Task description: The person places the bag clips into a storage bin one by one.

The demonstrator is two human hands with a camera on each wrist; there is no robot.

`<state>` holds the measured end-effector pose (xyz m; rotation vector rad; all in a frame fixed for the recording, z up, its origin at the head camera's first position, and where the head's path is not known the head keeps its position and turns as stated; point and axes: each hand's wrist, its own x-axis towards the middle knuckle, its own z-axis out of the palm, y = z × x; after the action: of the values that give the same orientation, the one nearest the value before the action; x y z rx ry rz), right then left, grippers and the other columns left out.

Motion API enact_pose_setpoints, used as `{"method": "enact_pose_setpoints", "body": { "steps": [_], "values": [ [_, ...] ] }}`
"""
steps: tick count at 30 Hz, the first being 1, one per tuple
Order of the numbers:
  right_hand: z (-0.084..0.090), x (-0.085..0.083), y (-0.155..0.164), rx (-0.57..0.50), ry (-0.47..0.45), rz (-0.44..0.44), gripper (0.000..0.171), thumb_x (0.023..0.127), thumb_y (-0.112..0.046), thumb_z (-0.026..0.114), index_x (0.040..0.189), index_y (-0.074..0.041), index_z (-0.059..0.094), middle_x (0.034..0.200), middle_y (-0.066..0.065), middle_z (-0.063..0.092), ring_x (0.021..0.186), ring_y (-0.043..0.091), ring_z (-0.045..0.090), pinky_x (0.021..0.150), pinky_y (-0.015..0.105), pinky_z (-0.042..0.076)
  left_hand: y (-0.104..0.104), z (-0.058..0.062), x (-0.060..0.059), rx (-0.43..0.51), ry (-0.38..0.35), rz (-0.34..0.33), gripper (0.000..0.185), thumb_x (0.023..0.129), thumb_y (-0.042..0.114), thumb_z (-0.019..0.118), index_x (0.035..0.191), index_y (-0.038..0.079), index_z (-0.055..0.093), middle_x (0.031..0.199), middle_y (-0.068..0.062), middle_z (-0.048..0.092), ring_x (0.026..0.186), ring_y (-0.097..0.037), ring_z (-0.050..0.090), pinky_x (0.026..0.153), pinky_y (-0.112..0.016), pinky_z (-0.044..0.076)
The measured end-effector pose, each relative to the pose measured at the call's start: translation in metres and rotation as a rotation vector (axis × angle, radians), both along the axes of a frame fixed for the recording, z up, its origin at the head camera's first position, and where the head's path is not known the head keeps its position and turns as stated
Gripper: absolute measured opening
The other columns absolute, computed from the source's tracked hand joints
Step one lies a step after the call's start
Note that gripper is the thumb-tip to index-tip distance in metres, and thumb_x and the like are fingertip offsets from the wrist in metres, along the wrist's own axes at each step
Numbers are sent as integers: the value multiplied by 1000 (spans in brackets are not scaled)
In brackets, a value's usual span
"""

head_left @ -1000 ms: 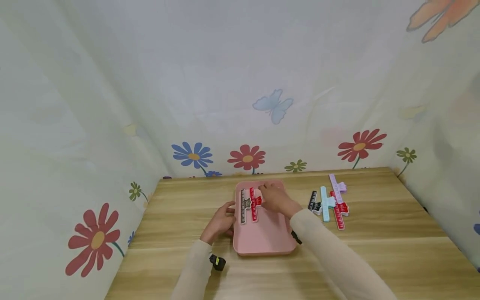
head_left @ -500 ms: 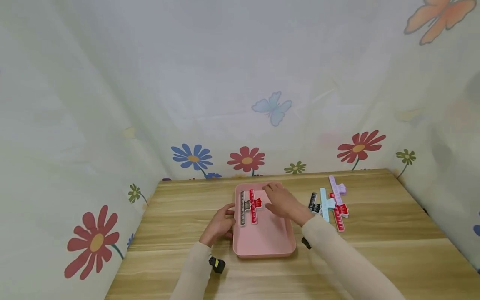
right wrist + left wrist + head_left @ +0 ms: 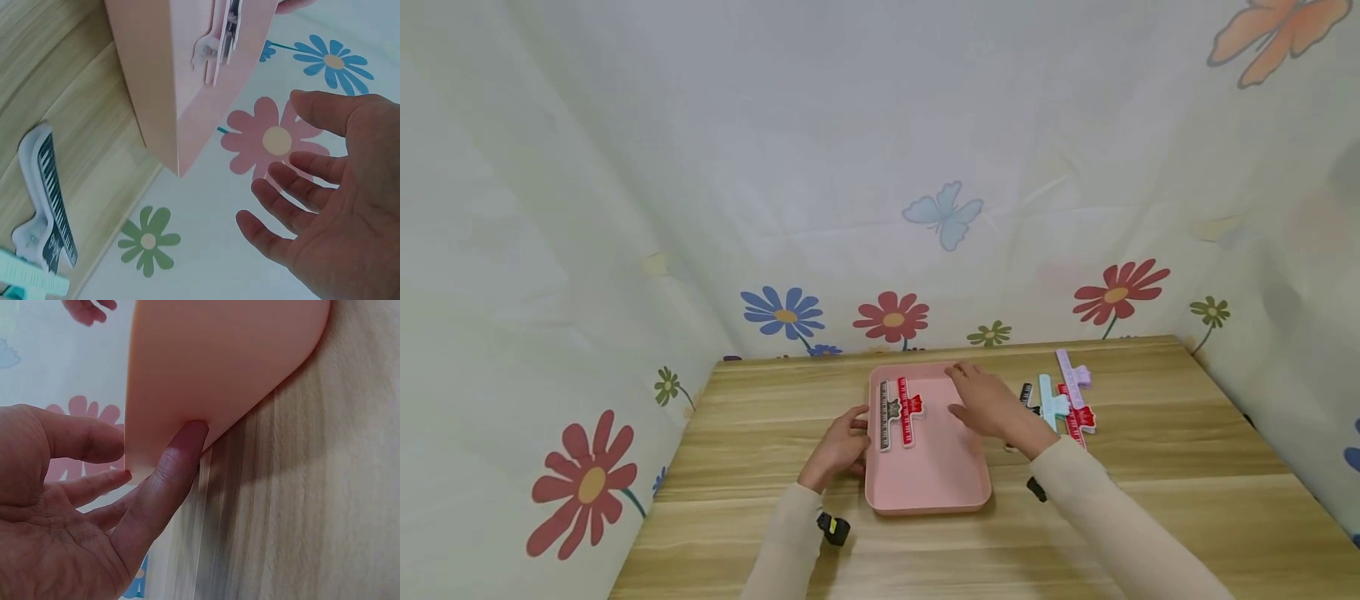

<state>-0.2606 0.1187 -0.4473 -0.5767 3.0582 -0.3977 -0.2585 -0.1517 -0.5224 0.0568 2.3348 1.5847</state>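
Note:
A pink tray (image 3: 932, 479) lies on the wooden table with a black clip (image 3: 886, 414) and a red clip (image 3: 907, 410) in its far left part. My left hand (image 3: 842, 442) rests against the tray's left wall; in the left wrist view a finger (image 3: 165, 481) touches the tray (image 3: 212, 362). My right hand (image 3: 992, 404) hovers open over the tray's right edge, holding nothing. In the right wrist view its fingers (image 3: 312, 206) are spread beside the tray (image 3: 169, 81). More clips lie to the right: black (image 3: 1025, 394), light blue (image 3: 1048, 402), red (image 3: 1078, 421), lilac (image 3: 1072, 371).
Flowered cloth walls (image 3: 790, 312) close in the table at the back and both sides. The table's front part (image 3: 925, 558) is bare wood. A black clip (image 3: 53, 200) and a light blue one (image 3: 31, 278) show in the right wrist view.
My right hand has drawn away from the clips in the tray and moved right toward the clips on the table. The left hand has stayed at the tray.

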Motion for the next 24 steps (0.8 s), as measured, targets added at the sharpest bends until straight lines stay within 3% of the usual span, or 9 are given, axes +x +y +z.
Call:
{"method": "enact_pose_setpoints", "body": {
  "steps": [7, 24],
  "values": [
    [-5, 3, 19, 6, 27, -17, 65, 94, -30, 66, 147, -2, 41, 148, 20, 44, 137, 38, 43, 110, 60, 38, -2, 0, 1, 12, -7, 0, 67, 89, 0, 51, 153, 9, 32, 139, -26, 47, 87, -29, 65, 54, -40, 59],
    [-20, 11, 67, 2, 58, -70, 60, 93, -29, 66, 141, 2, 46, 141, 24, 49, 129, 44, 47, 99, 67, 42, -1, 1, 0, 3, -9, 0, 64, 92, 2, 51, 153, 11, 32, 139, -25, 47, 78, -25, 66, 57, -43, 60]
  ]
}}
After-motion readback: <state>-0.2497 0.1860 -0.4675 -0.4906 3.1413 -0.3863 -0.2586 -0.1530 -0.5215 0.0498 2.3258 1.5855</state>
